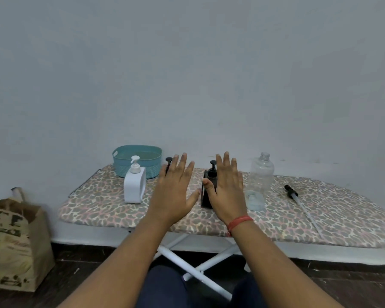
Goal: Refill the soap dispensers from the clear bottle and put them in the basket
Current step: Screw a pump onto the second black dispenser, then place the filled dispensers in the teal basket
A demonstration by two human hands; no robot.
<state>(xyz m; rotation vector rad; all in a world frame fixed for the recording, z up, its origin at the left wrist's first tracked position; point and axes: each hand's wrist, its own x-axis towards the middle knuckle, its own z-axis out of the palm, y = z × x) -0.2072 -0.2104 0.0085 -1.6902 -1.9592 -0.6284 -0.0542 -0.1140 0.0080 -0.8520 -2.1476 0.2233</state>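
Ironing board (102, 196) holds three dispensers, one bottle (261, 174), one basket (138, 162).

A leopard-print ironing board (102, 196) on white crossed legs carries everything. Left of the fingers (180, 165) stand a white dispenser (134, 185) and, behind it, a teal basket (120, 167). A dark dispenser (207, 196) stands between the hands. Right of the fingers stand a clear bottle (260, 174), uncapped, and a loose pump (291, 191) lying flat.
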